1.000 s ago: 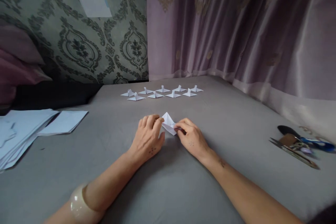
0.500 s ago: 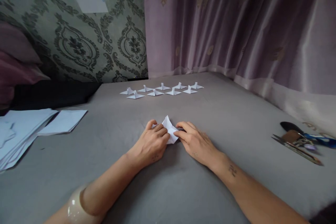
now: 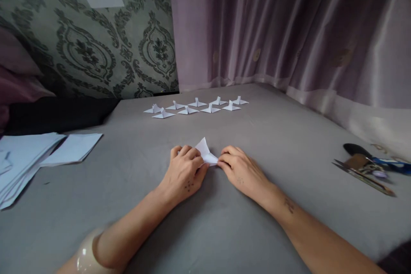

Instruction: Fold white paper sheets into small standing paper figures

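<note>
Between my hands, low over the grey cloth surface [image 3: 205,231], is a piece of folded white paper [image 3: 204,150]. One of its points sticks up and another narrows toward the right. My left hand [image 3: 186,169] is closed on the paper's left side and covers that part of it. With thumb and fingertips, my right hand [image 3: 236,165] pinches the tip at the right. Farther back stand several small folded paper figures [image 3: 187,110] in two rows, each with flat pointed sides and a raised middle.
Stacked white paper sheets [image 3: 28,154] lie at the left, before a black cloth [image 3: 61,113]. At the right are a pair of scissors [image 3: 362,177] and a blue-handled tool [image 3: 390,164] among small items. A purple curtain [image 3: 231,30] hangs behind.
The paper's right part has gone from a wide flap to a narrow point, now pinched by my right hand. My left hand has shifted slightly left. The view has tilted a little.
</note>
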The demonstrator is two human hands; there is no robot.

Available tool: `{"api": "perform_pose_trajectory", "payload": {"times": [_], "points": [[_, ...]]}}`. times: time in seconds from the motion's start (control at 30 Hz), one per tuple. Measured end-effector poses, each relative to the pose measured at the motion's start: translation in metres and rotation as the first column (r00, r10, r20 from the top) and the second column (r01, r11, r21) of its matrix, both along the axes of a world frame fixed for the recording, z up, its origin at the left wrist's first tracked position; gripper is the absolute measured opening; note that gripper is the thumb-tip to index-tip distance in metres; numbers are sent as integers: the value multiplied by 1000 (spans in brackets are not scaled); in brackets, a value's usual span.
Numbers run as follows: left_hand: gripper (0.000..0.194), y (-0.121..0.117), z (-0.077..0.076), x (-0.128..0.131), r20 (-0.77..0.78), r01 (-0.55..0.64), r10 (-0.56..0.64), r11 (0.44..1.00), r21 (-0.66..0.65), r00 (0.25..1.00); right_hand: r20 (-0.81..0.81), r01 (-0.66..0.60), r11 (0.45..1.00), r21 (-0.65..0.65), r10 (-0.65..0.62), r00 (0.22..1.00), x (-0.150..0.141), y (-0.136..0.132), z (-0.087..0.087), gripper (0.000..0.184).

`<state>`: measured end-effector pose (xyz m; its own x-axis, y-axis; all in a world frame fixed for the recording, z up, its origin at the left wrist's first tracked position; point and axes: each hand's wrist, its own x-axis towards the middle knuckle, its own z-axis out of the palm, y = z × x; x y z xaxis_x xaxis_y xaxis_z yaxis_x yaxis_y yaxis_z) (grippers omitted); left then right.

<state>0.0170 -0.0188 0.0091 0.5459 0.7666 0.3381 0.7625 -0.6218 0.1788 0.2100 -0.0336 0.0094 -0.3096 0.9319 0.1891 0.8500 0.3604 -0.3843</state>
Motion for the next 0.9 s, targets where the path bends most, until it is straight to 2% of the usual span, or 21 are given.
{"api": "perform_pose_trajectory", "payload": {"times": [0.13, 0.33, 0.4, 0.5, 0.6, 0.73, 0.9], "points": [[22, 0, -8, 3, 45, -102, 104, 993, -51, 994, -80, 69, 998, -14, -70, 994, -3, 2, -3, 18], [22, 6, -14, 1, 97, -100, 110, 990, -99, 989, -90, 122, 992, 20, -120, 989, -7, 3, -9, 8], [19, 5, -12, 1, 109, -93, 104, 990, -106, 989, -111, 119, 992, 38, -114, 987, -8, 2, -10, 5], [27, 3, -8, 2, 111, -75, 86, 993, -95, 990, -129, 40, 997, 67, -31, 991, -10, 0, -9, 16], [41, 0, -5, 3, 98, -77, 82, 996, -53, 992, -92, -51, 997, 59, 56, 994, -12, -3, -8, 28], [47, -1, -2, 3, 78, -157, 149, 983, 97, 986, -17, -70, 997, 44, 71, 997, -13, -9, -6, 35], [37, -3, -1, 3, 155, -303, 277, 934, 187, 948, 63, -63, 997, 49, 60, 996, -14, -15, -5, 37]]}}
